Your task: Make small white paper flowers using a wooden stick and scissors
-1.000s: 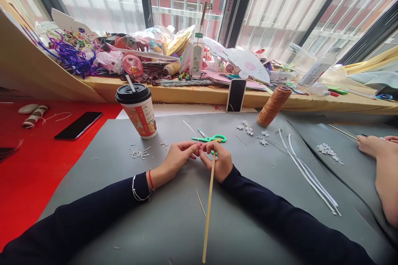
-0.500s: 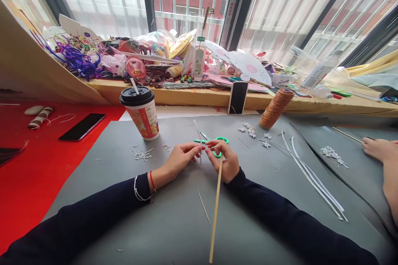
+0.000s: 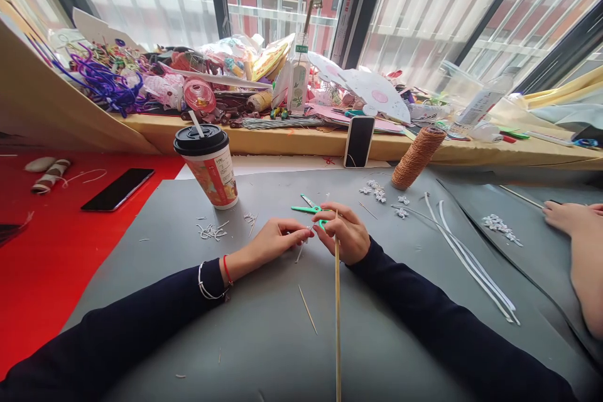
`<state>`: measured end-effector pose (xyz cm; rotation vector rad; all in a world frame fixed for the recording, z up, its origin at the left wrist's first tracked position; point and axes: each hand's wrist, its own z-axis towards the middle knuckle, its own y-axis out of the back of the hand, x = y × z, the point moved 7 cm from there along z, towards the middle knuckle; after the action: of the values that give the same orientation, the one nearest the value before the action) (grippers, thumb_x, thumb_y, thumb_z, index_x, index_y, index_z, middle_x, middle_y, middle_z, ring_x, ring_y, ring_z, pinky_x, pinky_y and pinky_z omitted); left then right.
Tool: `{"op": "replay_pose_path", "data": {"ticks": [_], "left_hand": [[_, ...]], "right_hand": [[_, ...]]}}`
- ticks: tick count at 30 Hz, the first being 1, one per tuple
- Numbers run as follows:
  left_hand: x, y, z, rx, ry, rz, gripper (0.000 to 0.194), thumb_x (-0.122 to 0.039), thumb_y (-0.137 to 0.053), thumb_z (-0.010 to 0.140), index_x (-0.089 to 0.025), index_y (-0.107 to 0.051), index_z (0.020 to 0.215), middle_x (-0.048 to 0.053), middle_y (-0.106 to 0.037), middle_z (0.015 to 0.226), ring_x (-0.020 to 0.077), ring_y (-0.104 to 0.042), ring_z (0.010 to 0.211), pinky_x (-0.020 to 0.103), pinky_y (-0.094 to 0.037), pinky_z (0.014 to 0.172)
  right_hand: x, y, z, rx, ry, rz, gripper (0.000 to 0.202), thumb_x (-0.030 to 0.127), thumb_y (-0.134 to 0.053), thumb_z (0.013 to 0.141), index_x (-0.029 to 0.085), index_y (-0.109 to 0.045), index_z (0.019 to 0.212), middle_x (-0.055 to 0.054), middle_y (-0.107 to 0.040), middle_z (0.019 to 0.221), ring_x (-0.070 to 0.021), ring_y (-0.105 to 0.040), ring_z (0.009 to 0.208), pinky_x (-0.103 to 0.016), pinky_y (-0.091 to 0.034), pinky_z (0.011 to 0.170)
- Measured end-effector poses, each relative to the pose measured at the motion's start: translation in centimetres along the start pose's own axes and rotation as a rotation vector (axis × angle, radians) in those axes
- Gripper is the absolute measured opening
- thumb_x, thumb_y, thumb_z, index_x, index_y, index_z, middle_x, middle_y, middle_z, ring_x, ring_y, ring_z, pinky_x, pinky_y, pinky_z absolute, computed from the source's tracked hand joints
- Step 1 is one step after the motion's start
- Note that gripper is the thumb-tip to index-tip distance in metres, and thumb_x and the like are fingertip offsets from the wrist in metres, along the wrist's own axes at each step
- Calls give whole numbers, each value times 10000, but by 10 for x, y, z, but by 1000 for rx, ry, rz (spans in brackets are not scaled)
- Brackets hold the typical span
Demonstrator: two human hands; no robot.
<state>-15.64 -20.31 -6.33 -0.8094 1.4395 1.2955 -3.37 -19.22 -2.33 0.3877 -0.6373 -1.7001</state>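
Between the fingertips of my left hand [image 3: 281,239] is a small piece of white cord [image 3: 299,254], one end of it hanging down. My right hand [image 3: 347,233] is closed around a long thin wooden stick [image 3: 338,314] that slants down toward the bottom edge. Its thumb and fingertips meet close to the cord; whether they also pinch it is too small to tell. Green-handled scissors [image 3: 308,206] lie open just behind the hands, partly hidden by my right hand. A wooden toothpick [image 3: 308,309] rests on the grey mat [image 3: 254,339] below.
A lidded cup [image 3: 207,166] and white cord scraps [image 3: 213,231] are at left. Small white knotted pieces [image 3: 375,191], a brown twine spool [image 3: 418,158] and long white cords [image 3: 466,257] lie right. Phones [image 3: 359,142] and another person's hand [image 3: 572,220] are farther out.
My right hand has shifted slightly right, and its stick now points more straight down. The white cord no longer stands up above my left fingertips. The whole view has moved slightly.
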Motion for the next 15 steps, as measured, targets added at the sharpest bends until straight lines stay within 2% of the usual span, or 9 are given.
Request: {"op": "replay_pose_path", "data": {"ticks": [8,15], "left_hand": [[-4,-1,0,-13,-30,15,322,-411,-501,769,-145,-675,724,10,-576,611,106,-492,578,202,-374,522],[1,4,-1,-95,2,-58,330,-430,-508,764,-157,-691,801,30,-602,704,110,-509,605,208,-398,529]], "right_hand": [[8,0,2,-61,-84,-62,260,109,-567,716,229,-343,662,27,-636,721,-153,-543,691,-360,-447,724],[4,-2,-5,-139,-282,105,263,119,-571,730,220,-348,632,-6,-641,746,-150,-573,678,-326,-461,657]]}}
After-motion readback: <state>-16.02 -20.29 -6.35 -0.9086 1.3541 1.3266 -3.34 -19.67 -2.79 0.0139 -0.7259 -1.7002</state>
